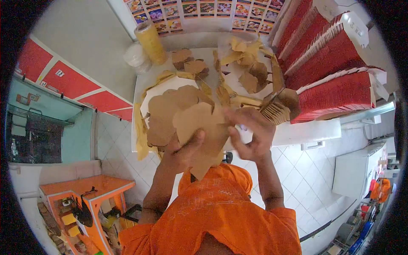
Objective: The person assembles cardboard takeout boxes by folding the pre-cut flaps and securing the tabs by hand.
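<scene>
Person in orange shirt at white table, both hands up over its near edge. Left hand gripping brown cardboard pieces, thumb on top; pieces held in front of the chest, overlapping the left pile. Right hand at their right edge, fingers bent, thumb apart from index; can't tell if it's pinching anything. Left pile of cardboard cutouts lies on the table, yellowish tape around it. Right of that, open box with cardboard scraps inside. Fanned brown stack near right hand, red stacks beyond it. Yellow roll stands at back left.
</scene>
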Action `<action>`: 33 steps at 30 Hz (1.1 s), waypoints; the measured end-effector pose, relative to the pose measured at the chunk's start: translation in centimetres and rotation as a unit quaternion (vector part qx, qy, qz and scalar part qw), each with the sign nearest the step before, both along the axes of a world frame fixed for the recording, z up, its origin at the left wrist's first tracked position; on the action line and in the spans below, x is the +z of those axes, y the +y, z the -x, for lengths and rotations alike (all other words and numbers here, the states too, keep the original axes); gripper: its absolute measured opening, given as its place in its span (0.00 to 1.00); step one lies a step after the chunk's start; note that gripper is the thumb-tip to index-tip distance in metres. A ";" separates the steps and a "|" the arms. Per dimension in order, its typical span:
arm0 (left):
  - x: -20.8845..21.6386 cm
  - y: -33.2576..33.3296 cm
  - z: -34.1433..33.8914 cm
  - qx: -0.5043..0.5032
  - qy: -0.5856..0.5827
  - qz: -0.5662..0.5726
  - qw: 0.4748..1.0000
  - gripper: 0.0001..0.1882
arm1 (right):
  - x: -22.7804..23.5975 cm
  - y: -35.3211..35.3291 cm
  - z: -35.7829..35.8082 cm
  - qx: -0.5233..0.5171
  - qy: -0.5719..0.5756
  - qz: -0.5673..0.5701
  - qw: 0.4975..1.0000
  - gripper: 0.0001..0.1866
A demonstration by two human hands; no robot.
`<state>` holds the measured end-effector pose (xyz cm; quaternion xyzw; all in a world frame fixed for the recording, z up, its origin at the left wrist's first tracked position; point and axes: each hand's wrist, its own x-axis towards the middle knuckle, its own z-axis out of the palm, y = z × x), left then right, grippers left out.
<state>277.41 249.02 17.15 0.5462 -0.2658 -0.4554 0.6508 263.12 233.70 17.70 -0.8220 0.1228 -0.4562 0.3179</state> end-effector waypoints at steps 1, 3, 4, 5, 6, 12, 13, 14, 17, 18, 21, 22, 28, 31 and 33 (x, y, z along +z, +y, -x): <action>-0.3 0.3 -0.1 -0.010 -0.017 -0.001 1.000 0.23 | 0.3 -0.1 0.3 0.029 0.023 -0.092 0.995 0.15; -0.9 0.8 -0.4 -0.041 -0.036 0.006 0.998 0.24 | -0.1 -0.5 0.6 0.106 0.030 -0.269 0.957 0.14; -1.4 0.9 -0.6 -0.056 -0.029 0.021 0.998 0.24 | -0.4 -0.8 0.7 0.139 0.032 -0.354 0.925 0.15; -1.9 1.2 -0.8 -0.072 -0.022 0.033 0.997 0.24 | -0.8 -1.2 0.7 0.183 0.020 -0.373 0.910 0.12; -2.5 1.4 -1.1 -0.077 -0.006 0.052 0.996 0.23 | -0.9 -1.0 0.8 0.160 0.035 -0.358 0.919 0.11; -5.7 0.8 -1.5 -0.004 0.085 -0.049 0.995 0.23 | -3.8 0.1 0.4 0.075 0.115 -0.281 0.950 0.08; -5.5 0.6 -1.0 0.029 0.128 -0.039 0.991 0.23 | -4.7 0.3 0.5 0.089 0.111 -0.293 0.945 0.08; -5.4 0.5 -0.7 0.027 0.148 -0.045 0.988 0.23 | -5.3 0.6 0.7 0.103 0.108 -0.306 0.940 0.07; -6.4 0.3 0.6 0.024 0.186 -0.058 0.981 0.24 | -6.1 3.6 0.9 0.116 0.005 -0.408 0.906 0.15; -8.1 0.4 1.2 0.027 0.183 -0.058 0.981 0.24 | -6.5 4.2 1.3 0.120 0.027 -0.454 0.882 0.18; -9.8 2.8 1.4 -0.130 0.073 -0.124 0.981 0.27 | -9.1 4.9 3.5 0.102 0.078 -0.516 0.847 0.25; -9.9 3.7 1.3 -0.210 0.016 -0.149 0.966 0.28 | -9.9 5.0 4.2 0.067 0.047 -0.519 0.851 0.25; -5.5 3.6 3.1 -0.199 -0.179 -0.099 0.958 0.16 | -10.1 5.0 5.0 -0.132 0.022 -0.369 0.920 0.27; -5.5 2.5 3.2 -0.129 -0.194 -0.034 0.972 0.13 | -8.8 4.3 5.2 -0.254 0.115 0.040 0.960 0.26; -5.1 1.4 2.5 -0.124 -0.353 0.034 0.927 0.12 | -6.2 5.4 5.4 -0.179 0.221 0.119 0.951 0.22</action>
